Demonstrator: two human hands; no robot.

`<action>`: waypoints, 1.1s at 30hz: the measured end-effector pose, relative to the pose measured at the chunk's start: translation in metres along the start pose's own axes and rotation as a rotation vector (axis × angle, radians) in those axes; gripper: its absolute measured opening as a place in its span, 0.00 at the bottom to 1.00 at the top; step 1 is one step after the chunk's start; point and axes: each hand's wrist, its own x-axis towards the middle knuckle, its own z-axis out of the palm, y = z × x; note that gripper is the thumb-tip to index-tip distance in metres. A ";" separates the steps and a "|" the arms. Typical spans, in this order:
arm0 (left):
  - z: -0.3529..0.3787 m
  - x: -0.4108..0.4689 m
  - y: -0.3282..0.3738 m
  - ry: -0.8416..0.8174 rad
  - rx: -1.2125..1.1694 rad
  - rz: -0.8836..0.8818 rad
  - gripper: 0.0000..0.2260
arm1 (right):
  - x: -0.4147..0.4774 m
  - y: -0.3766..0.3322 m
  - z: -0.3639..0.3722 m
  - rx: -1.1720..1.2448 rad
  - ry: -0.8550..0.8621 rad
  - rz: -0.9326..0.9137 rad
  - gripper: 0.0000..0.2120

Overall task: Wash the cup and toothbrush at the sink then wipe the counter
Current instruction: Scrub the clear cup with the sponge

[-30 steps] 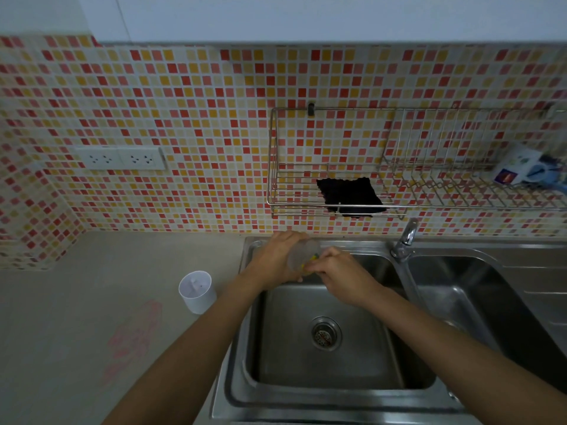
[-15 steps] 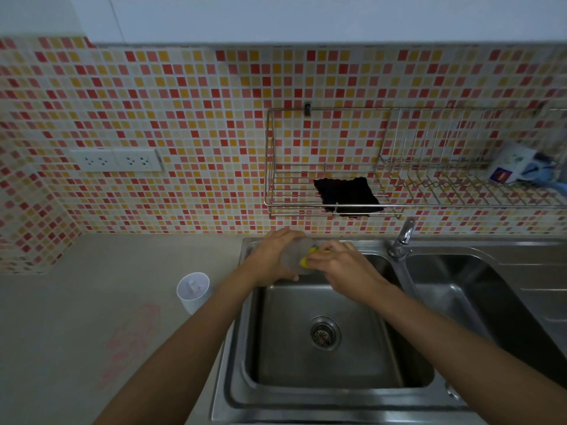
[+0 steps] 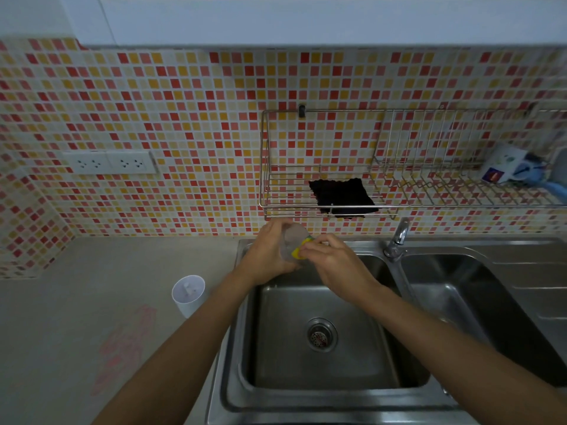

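left hand [image 3: 266, 256] is wrapped round the translucent cup [image 3: 292, 240] over the sink [image 3: 306, 407] basin, a yellow sponge [image 3: 297, 251] is pinched at its mouth by the right hand [image 3: 336, 266]; cup judged light, stiff, slippery wet, best gripped round the body.

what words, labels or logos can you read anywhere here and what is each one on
No text here can be read.
On the white packet in the wire rack: a red and blue logo patch, too blurred to read.
On the wall sockets: no legible marking.
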 end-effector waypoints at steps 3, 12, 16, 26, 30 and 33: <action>-0.003 0.000 -0.006 -0.051 0.070 0.027 0.39 | 0.000 -0.011 0.001 0.300 -0.102 0.258 0.15; 0.007 -0.001 0.000 -0.144 0.188 0.028 0.39 | 0.003 0.017 0.005 -0.301 -0.222 -0.126 0.19; 0.004 -0.001 -0.003 -0.159 0.130 -0.021 0.41 | -0.008 0.020 0.005 -0.167 -0.091 -0.019 0.20; 0.013 -0.007 0.003 -0.226 0.142 -0.036 0.38 | -0.016 0.016 0.018 -0.149 -0.131 -0.058 0.19; 0.005 -0.004 0.004 -0.198 0.106 -0.056 0.40 | -0.021 0.014 0.013 -0.067 -0.007 0.037 0.20; 0.007 -0.006 0.000 -0.220 0.167 -0.071 0.41 | -0.025 0.003 0.023 0.159 -0.036 0.097 0.17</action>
